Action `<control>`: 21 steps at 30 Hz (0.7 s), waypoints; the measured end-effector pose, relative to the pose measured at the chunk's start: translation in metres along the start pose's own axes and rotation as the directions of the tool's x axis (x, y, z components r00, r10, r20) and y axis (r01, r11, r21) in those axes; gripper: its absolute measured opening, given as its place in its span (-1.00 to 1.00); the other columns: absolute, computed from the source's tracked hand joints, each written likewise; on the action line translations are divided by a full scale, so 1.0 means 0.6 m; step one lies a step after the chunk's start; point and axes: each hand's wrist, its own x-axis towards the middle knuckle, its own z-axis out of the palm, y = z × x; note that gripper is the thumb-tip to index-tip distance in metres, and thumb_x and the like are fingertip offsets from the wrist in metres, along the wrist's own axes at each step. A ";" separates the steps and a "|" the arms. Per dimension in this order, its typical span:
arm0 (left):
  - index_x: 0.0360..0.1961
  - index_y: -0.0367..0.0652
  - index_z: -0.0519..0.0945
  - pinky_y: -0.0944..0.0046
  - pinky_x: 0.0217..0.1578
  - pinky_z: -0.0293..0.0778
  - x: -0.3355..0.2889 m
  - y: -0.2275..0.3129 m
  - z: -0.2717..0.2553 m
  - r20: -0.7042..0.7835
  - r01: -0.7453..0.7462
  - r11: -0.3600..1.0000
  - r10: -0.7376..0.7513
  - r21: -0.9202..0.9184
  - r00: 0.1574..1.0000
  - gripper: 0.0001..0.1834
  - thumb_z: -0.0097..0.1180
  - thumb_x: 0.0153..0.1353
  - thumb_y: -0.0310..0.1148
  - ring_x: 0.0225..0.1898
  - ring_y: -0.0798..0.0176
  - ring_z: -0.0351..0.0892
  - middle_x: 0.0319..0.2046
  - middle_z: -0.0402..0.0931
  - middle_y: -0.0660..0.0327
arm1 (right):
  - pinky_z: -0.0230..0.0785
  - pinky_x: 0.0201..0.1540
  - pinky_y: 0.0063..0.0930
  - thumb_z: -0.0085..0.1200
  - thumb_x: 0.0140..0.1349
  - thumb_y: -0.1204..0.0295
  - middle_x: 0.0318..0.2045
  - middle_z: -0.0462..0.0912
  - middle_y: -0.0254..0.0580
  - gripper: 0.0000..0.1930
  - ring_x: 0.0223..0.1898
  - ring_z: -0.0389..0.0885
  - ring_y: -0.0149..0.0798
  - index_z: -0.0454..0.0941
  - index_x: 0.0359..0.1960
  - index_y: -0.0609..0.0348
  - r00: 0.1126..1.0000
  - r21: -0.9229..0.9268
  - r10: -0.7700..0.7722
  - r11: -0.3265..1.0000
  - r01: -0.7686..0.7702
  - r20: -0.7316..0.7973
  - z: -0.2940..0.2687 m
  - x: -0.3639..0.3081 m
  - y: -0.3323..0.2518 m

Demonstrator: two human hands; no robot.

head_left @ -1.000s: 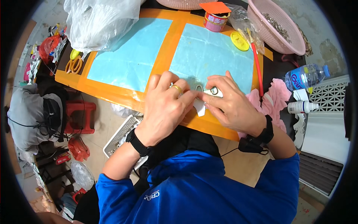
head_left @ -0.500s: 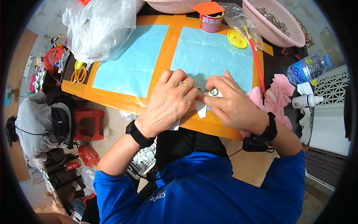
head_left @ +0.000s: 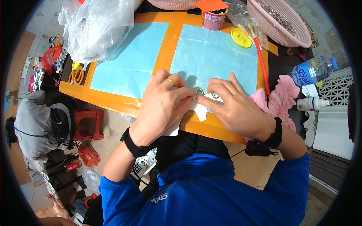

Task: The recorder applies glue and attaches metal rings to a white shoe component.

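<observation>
A thin white cut-out piece (head_left: 198, 113) with a curved edge lies between my hands at the table's near edge. A small metal ring or eyelet (head_left: 215, 95) shows on its right part. Beside that, a thin metal wire loop (head_left: 199, 92) stands up at my fingertips. My left hand (head_left: 162, 101) is closed, its bent fingers pinching the piece near the loop; the exact grip is partly hidden. My right hand (head_left: 237, 107) pinches the piece's right side, thumb by the loop, with the other fingers raised and apart.
Blue sheets (head_left: 211, 56) framed by orange tape cover the table. Around them are a plastic bag (head_left: 96, 32), a tin (head_left: 213, 20), a yellow lid (head_left: 241, 37), a red stick (head_left: 261, 66), a pink cloth (head_left: 281, 94), a pink basket (head_left: 298, 32) of metal bits and a bottle (head_left: 311, 71).
My left hand has shifted slightly left and down, uncovering more of the white piece and the wire loop. My right hand has stayed almost in place, its fingers a little more spread.
</observation>
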 end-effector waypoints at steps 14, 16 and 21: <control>0.26 -0.17 0.71 -0.03 0.18 0.30 -0.077 0.097 0.067 -0.179 0.219 0.958 -0.186 0.184 0.966 -0.50 0.37 0.31 -0.27 0.23 0.00 0.41 0.21 0.50 0.16 | 0.18 0.42 0.54 0.20 0.25 0.50 0.13 0.54 0.07 -0.52 0.35 0.47 0.09 0.65 0.25 0.19 1.000 0.015 -0.005 1.000 0.005 0.009 -0.009 0.002 -0.006; 0.21 -0.17 0.73 -0.02 0.19 0.31 -0.071 0.099 0.065 -0.194 0.208 0.950 -0.164 0.235 0.967 -0.53 0.37 0.29 -0.28 0.23 0.02 0.43 0.21 0.52 0.16 | 0.17 0.42 0.54 0.21 0.23 0.52 0.13 0.53 0.07 -0.51 0.34 0.47 0.09 0.65 0.24 0.21 1.000 0.030 -0.003 1.000 0.002 0.012 -0.009 0.002 -0.005; 0.09 -0.08 0.78 -0.05 0.18 0.29 -0.055 0.098 0.061 -0.243 0.227 0.939 -0.164 0.260 0.956 -0.64 0.38 0.27 -0.30 0.19 0.03 0.47 0.10 0.57 0.25 | 0.15 0.44 0.53 0.21 0.19 0.59 0.13 0.52 0.06 -0.50 0.29 0.49 0.10 0.65 0.23 0.22 1.000 0.097 0.029 0.995 -0.029 0.006 -0.017 0.004 -0.006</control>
